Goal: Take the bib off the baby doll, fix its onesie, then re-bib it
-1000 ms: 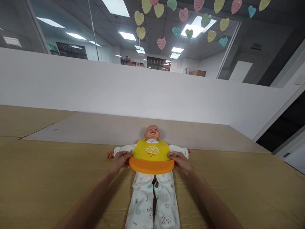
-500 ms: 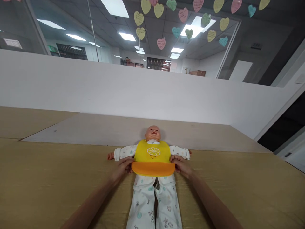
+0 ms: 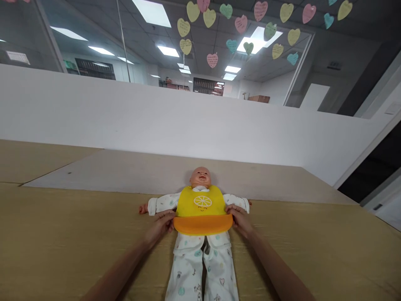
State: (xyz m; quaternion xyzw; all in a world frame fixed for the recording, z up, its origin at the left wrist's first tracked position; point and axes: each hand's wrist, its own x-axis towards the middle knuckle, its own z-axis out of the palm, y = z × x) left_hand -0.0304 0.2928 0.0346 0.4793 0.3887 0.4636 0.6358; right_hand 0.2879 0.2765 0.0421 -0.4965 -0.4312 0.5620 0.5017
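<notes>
A baby doll (image 3: pixel 201 177) lies on its back, arms spread, in white patterned clothes (image 3: pixel 188 267). Over its chest is a yellow bib (image 3: pixel 191 200) with a white citrus-slice print and an orange catch pocket (image 3: pixel 203 225) along the bottom. My left hand (image 3: pixel 163 222) is closed at the bib's left lower edge, where the pocket begins. On the opposite edge, my right hand (image 3: pixel 239 218) pinches the pocket's right corner. The fingertips of both hands are partly hidden behind the bib.
The doll rests on a tan tabletop (image 3: pixel 78 238), its head on a grey strip (image 3: pixel 125 171) at the back. Behind stands a white low wall (image 3: pixel 156 121) with glass above, dotted with heart-shaped notes (image 3: pixel 212 60). A dark opening (image 3: pixel 372 171) is at the right.
The bib and doll appear slightly lower in view, along with the surroundings, as the camera shifted a little. Both hands stay at the bib's side edges.
</notes>
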